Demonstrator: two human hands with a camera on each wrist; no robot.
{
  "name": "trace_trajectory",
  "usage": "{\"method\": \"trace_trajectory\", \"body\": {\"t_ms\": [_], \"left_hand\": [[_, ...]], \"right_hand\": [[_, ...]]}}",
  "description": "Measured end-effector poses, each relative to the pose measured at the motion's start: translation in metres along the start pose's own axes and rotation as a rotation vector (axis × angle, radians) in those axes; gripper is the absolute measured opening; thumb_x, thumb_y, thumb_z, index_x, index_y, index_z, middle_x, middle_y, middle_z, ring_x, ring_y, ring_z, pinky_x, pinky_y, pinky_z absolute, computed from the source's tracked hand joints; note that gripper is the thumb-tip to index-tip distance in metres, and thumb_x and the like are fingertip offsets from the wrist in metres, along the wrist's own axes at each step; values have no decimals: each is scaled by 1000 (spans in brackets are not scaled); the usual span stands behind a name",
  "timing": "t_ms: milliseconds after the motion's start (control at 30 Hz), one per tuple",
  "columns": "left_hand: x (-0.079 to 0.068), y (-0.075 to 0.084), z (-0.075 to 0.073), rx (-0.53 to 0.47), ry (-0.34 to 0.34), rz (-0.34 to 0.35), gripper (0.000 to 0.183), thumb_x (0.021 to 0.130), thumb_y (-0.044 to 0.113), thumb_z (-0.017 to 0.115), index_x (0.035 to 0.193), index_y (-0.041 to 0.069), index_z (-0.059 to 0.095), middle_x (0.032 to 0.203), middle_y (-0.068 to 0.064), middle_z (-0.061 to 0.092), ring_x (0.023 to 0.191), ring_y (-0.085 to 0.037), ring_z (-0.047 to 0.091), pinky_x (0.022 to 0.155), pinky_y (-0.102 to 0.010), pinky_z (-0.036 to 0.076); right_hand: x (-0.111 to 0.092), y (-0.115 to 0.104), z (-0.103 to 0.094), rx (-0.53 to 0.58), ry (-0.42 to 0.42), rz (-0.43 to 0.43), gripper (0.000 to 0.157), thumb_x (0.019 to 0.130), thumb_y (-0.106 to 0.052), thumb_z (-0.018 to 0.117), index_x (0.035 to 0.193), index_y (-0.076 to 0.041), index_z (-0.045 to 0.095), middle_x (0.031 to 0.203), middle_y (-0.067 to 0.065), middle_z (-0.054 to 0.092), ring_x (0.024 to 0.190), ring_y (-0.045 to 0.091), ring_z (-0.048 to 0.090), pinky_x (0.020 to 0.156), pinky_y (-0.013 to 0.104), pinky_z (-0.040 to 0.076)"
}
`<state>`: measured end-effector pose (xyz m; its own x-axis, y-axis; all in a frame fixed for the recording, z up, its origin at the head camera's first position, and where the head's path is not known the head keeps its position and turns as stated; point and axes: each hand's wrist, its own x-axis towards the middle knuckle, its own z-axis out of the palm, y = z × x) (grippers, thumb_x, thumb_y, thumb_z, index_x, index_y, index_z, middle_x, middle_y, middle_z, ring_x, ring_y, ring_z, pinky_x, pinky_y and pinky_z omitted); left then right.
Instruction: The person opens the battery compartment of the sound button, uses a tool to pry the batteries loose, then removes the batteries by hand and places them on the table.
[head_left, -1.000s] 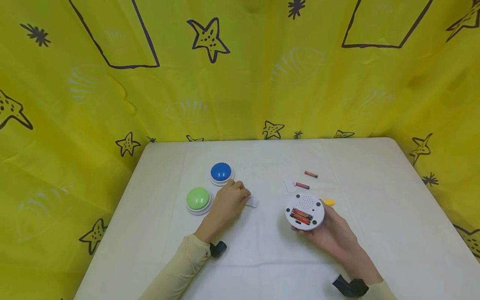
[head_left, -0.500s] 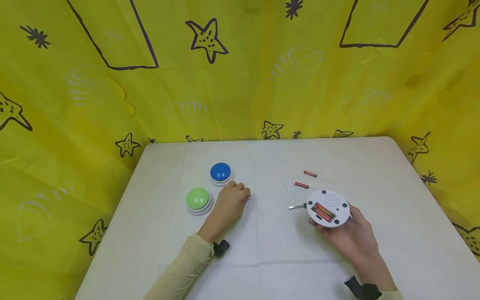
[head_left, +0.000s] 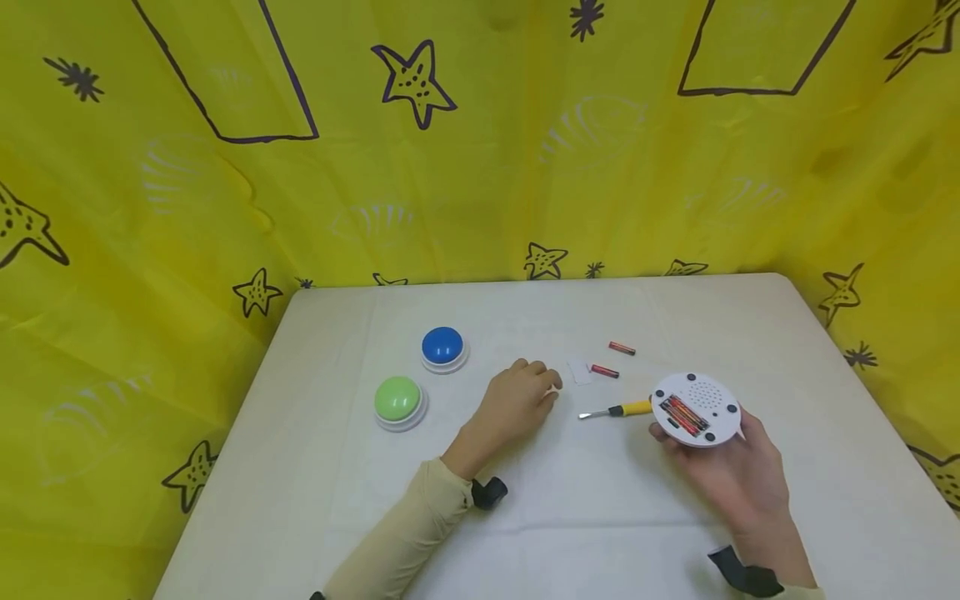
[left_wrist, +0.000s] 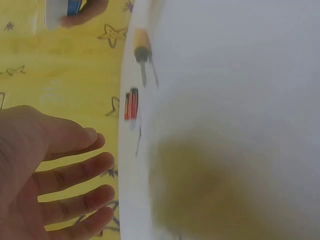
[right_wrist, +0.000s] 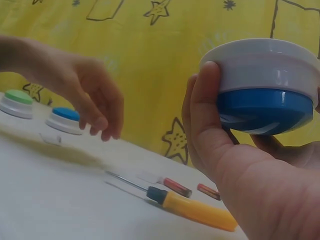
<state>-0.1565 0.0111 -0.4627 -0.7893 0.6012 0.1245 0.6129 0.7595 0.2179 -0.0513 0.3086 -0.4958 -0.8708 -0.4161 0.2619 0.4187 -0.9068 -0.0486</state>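
Observation:
My right hand (head_left: 738, 479) grips a round white push-button buzzer (head_left: 701, 410) turned upside down, its blue dome (right_wrist: 267, 107) facing down into the palm. The battery compartment on its underside lies uncovered, with red batteries (head_left: 684, 415) inside. Over the middle of the table my left hand (head_left: 513, 406) hangs with loosely bent fingers and holds nothing, as the left wrist view shows. A yellow-handled screwdriver (head_left: 630, 408) lies between the hands, its tip pointing left. Behind it are two loose red batteries (head_left: 604, 372) and a small white flat piece (head_left: 579, 372).
Two more buzzers stand dome up on the left of the white table (head_left: 360, 517), one green (head_left: 399, 400) and one blue (head_left: 442, 346). A second small white piece (right_wrist: 50, 139) lies near them in the right wrist view. A yellow patterned curtain (head_left: 480, 183) surrounds the table.
My left hand has left the small white piece near the buzzers and moved right. My right hand has carried the upturned buzzer right, uncovering most of the screwdriver.

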Motion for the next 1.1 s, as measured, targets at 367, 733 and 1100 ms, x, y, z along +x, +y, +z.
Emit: {"method": "trace_trajectory", "body": {"t_ms": [367, 733, 1100], "left_hand": [[37, 53, 23, 16, -72, 95, 30, 102, 37, 67, 130, 27, 71, 124, 12, 72, 107, -8, 63, 79, -16, 51], [60, 85, 50, 79, -119, 153, 36, 100, 43, 69, 134, 29, 69, 123, 12, 69, 105, -6, 61, 81, -15, 52], [68, 96, 56, 154, -46, 195, 25, 100, 21, 69, 125, 25, 72, 112, 11, 70, 92, -6, 61, 75, -16, 53]], "right_hand": [[-10, -11, -4, 43, -31, -42, 64, 111, -48, 9, 162, -15, 30, 166, 24, 33, 149, 55, 30, 122, 59, 27], [-16, -17, -6, 84, -21, -52, 65, 111, -50, 12, 161, -14, 32, 165, 26, 34, 152, 55, 28, 127, 58, 22], [-17, -18, -5, 88, -53, -54, 66, 111, -50, 10, 163, -14, 28, 166, 26, 30, 151, 58, 25, 127, 59, 21]]}}
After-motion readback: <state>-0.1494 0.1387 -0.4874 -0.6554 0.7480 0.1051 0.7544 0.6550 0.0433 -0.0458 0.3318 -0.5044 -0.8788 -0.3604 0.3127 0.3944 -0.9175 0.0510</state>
